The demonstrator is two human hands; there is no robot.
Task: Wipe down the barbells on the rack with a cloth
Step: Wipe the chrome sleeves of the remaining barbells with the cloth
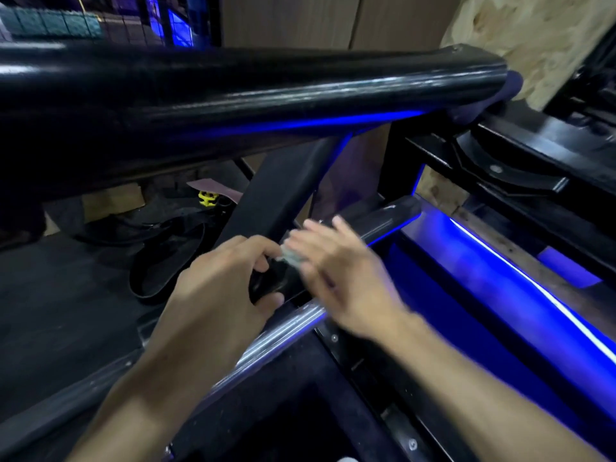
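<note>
The left hand curls round a dark part on the lower barbell; the blurred right hand, fingers fairly straight, presses a pale cloth there; a thick black bar crosses above.

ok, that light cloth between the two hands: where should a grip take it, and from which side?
Probably the exposed edge of the cloth, pinched from above. Only a small pale wad shows between the left hand and the blurred right hand, lying by the lower bar. The rack frame crowds the far side and the hands cover both flanks, so the top looks freest.
</note>
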